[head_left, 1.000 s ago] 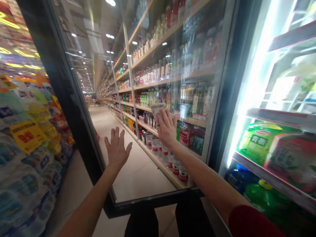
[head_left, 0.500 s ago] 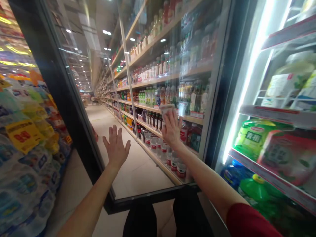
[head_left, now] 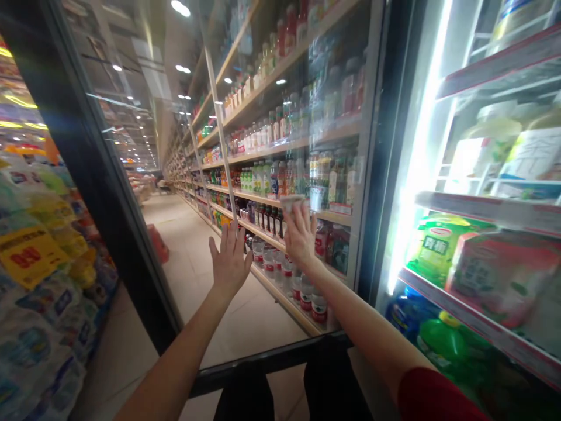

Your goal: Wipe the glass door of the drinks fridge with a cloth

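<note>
A framed glass door (head_left: 228, 333) fills the middle of the view, with a dark frame around the pane. My right hand (head_left: 300, 234) lies flat over a pale folded cloth (head_left: 293, 202), pressing it against the glass; the cloth's upper edge shows beyond the fingertips. To its left, my left hand (head_left: 230, 257) is raised with fingers spread and holds nothing. Its palm faces the pane, but whether it touches the glass I cannot tell.
On the right stands a lit cooler with shelves (head_left: 482, 202) of bottles and a green drink pack (head_left: 432, 242). Packaged goods with a yellow price sign (head_left: 30, 254) are stacked at left. Through the pane, or mirrored in it, appear bottle shelves (head_left: 254, 196) and an aisle floor (head_left: 175, 234).
My left hand has moved right, closer to my right hand. The right hand with the cloth has shifted only slightly. The view has turned a little to the right.
</note>
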A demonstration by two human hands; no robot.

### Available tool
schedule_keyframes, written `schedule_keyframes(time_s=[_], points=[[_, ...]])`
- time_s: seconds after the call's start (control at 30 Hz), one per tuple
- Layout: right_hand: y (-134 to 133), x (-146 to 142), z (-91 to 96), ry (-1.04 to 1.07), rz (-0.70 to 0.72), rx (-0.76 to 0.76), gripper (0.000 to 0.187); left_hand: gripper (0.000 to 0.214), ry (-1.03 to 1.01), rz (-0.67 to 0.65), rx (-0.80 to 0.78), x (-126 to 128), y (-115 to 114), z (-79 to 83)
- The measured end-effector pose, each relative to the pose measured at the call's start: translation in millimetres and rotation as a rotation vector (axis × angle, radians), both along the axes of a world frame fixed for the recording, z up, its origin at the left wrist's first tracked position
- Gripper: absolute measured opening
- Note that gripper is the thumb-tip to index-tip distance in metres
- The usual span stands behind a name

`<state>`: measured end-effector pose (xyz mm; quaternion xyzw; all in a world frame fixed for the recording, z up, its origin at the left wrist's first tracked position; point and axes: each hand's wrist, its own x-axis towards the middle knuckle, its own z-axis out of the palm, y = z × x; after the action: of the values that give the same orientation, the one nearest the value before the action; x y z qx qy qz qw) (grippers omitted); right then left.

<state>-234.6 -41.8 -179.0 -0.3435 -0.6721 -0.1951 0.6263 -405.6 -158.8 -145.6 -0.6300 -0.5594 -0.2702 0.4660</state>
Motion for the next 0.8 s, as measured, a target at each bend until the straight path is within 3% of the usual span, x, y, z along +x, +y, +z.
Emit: schedule_keyframes(time_s=[0.13,0.33,0.53,0.7,0.8], points=[[2,6,-7.4,-0.147,0.022,0.049,0.052,0.057,0.013,0.003,0.026,4,3,-1.3],[31,52,-10.6,0.247,-0.091,-0.107,0.056,0.058,-0.002,-0.037,0.054,7,5,-1.3],[22,42,-10.2,-0.028,-0.041,-0.048,0.055,0.060,0.030,-0.068,0.036,24,16,7.0],[42,76,-11.5,0.282,-0.120,-0.170,0.053,0.057,0.072,-0.068,0.072,25,16,8.7],[46,79,-9.5,0.390,-0.140,-0.196,0.054,0.055,0.062,-0.075,0.089,30,18,7.9]])
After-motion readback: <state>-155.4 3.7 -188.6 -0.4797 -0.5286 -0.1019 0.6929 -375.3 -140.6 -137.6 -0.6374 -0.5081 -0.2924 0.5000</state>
